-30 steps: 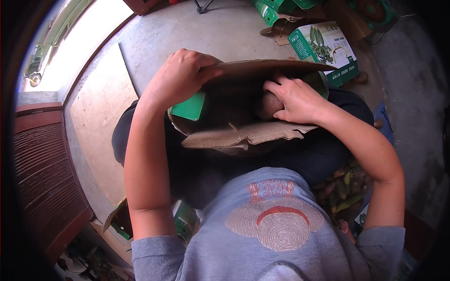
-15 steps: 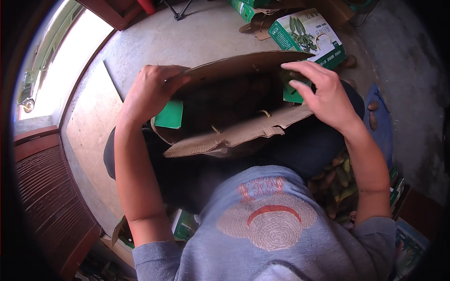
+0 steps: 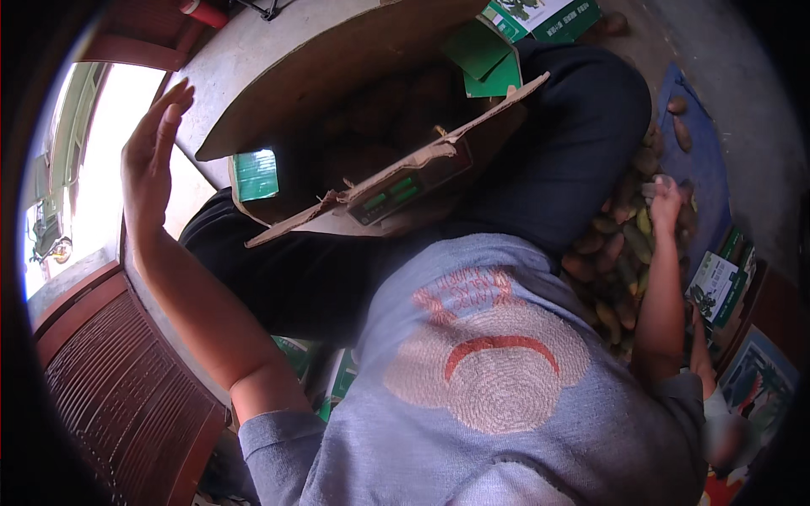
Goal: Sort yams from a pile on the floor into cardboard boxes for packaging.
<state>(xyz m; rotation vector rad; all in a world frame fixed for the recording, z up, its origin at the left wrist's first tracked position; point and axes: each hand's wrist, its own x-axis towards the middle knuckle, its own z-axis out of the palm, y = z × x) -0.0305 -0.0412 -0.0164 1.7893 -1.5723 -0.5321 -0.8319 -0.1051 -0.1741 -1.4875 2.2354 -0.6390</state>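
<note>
My left hand (image 3: 150, 160) is raised beside the left end of an open cardboard box (image 3: 321, 63). It holds nothing, its fingers stretched out and clear of the box. Green inner flaps show at both ends of the box, and dark, rounded brownish things lie in its shadowed inside. Below the near flap shows a digital scale (image 3: 390, 199) with a lit green display. Off to the right, my right hand (image 3: 665, 207) is down at a pile of elongated brown, green and yellowish produce (image 3: 620, 253). Its fingers look curled; what they hold is unclear.
A blue sheet (image 3: 696, 169) lies right of the pile, with loose produce on it. Green and white cartons (image 3: 717, 287) stand at the right and far side. Another person's arm (image 3: 700, 350) shows at lower right. A brown slatted wooden panel (image 3: 126, 379) is at the left.
Both hands have let go of the box. My left hand has moved left and up; my right hand has gone right to the pile. The box looks tilted in view, and the scale display now shows.
</note>
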